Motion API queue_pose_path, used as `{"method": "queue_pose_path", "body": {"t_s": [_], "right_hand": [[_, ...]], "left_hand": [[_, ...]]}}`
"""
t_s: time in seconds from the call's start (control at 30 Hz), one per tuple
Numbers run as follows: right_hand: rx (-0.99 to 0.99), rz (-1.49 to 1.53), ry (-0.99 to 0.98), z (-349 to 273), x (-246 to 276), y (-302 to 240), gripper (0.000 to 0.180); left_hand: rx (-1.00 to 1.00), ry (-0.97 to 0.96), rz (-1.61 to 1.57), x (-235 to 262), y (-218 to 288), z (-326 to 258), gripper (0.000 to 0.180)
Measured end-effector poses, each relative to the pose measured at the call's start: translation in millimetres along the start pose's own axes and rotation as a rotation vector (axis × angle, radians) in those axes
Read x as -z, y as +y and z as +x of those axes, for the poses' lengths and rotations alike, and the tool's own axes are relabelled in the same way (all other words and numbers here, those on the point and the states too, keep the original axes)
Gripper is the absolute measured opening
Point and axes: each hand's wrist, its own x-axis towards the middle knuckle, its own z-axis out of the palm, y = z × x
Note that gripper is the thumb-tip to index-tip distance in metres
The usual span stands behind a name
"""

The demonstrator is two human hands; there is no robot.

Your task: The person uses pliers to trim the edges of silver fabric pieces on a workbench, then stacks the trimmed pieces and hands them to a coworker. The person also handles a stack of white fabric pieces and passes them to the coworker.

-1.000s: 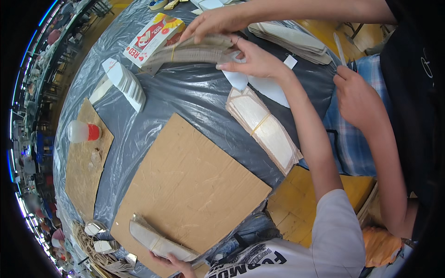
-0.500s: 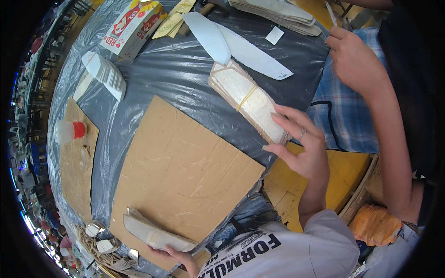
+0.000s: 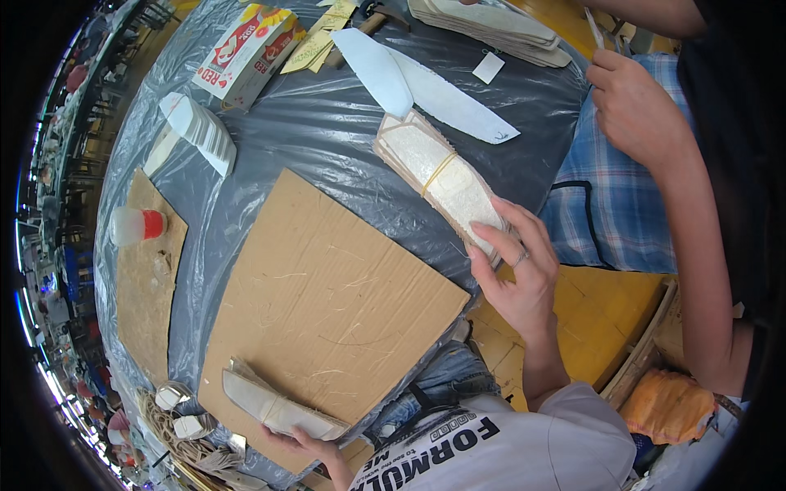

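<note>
Our right hand (image 3: 520, 274) lies with fingers curled over the near end of a bundle of pale flat pieces (image 3: 438, 176), tied across the middle with a yellow rubber band (image 3: 439, 172). The grip is loose, fingers on top and thumb at the edge. The bundle rests at the counter's edge, running from 11 o'clock toward 5 o'clock.

Our left hand (image 3: 307, 446) is closed on the lower edge of a smaller stack of pale pieces (image 3: 274, 405), which sits on the near corner of a cardboard sheet (image 3: 327, 295).

Risks, in our judgement: the bundle overhangs the counter edge under the right hand, so a pull toward 5 o'clock could tip it off. The single band may slip and let the pieces fan out. The black plastic cover (image 3: 327, 123) looks slick and wrinkled, which would aid sliding.

Surroundings: a white blade-shaped piece (image 3: 434, 86) lies just beyond the bundle at 12 o'clock. A fanned white stack (image 3: 201, 131) sits at 10 o'clock, a red and yellow carton (image 3: 250, 53) beyond it. A small bottle with a red cap (image 3: 135, 225) stands at 9 o'clock on a second cardboard strip. Another person's hand (image 3: 634, 102) works at 2 o'clock, near the bundle's far side, and could crowd any lift.
</note>
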Motion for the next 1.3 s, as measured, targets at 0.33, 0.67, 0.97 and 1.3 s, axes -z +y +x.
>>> {"method": "queue_pose_path", "body": {"t_s": [0.33, 0.67, 0.97, 1.3], "right_hand": [[0.047, -0.132, -0.103, -7.1, 2.8, -1.4, 0.036], [0.109, -0.156, -0.153, -4.5, 8.0, 0.1, 0.033], [0.098, -0.142, -0.139, -6.6, 4.8, 1.4, 0.033], [0.061, -0.122, -0.109, -8.5, -0.1, 0.5, 0.026]], "left_hand": [[-0.001, -0.009, -0.018, 2.1, -6.4, -0.6, 0.081], [-0.063, -0.031, -0.137, -0.1, -34.1, 4.6, 0.074], [-0.082, -0.063, -0.081, -1.6, -23.0, 4.1, 0.076], [-0.031, -0.044, -0.121, -10.2, 5.5, 1.1, 0.083]]}}
